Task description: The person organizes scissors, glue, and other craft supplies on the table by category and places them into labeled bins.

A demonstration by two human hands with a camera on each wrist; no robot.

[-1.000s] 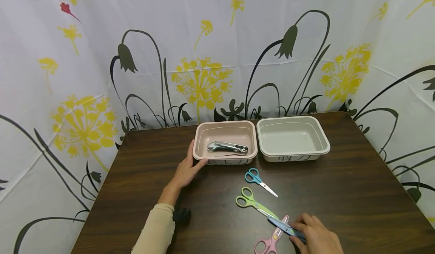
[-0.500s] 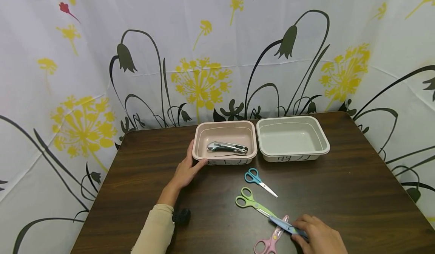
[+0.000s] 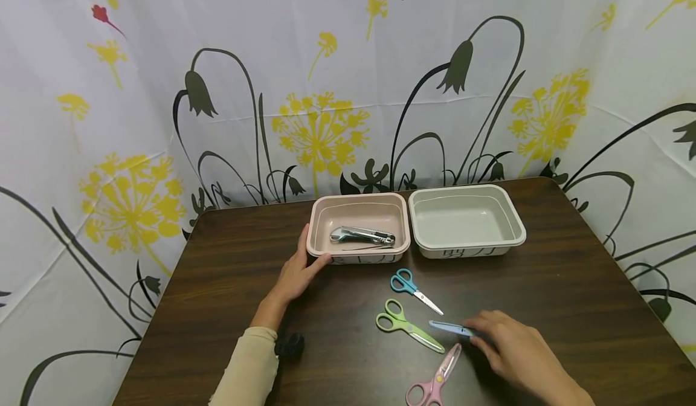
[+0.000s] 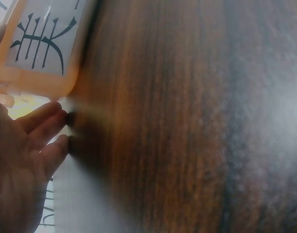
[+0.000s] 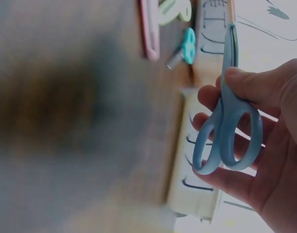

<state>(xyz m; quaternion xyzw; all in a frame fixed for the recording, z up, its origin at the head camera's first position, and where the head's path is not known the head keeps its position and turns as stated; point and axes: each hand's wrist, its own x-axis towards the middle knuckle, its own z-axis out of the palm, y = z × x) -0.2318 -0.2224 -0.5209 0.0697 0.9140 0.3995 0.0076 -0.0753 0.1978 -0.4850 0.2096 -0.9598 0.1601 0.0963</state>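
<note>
My right hand (image 3: pixel 513 348) pinches light-blue scissors (image 3: pixel 450 328) over the table, thumb on the pivot area and the handle loops toward the palm in the right wrist view. Teal scissors (image 3: pixel 406 282), green scissors (image 3: pixel 401 319) and pink scissors (image 3: pixel 436 385) lie apart on the table to its left. My left hand (image 3: pixel 292 278) rests at the near left corner of a pink bin (image 3: pixel 359 205), thumb at the front rim and straight fingers along the end wall. A silvery utility knife (image 3: pixel 362 235) lies inside that bin.
A white bin (image 3: pixel 467 212) stands just right of the pink one at the back of the dark wooden table (image 3: pixel 234 273). A flower-patterned curtain (image 3: pixel 348 61) hangs behind. The black wrist camera (image 3: pixel 290 345) sits by my left wrist.
My right hand has picked the light-blue scissors up off the green and pink ones and moved slightly away toward the back and right. My left hand has stayed on the pink bin.
</note>
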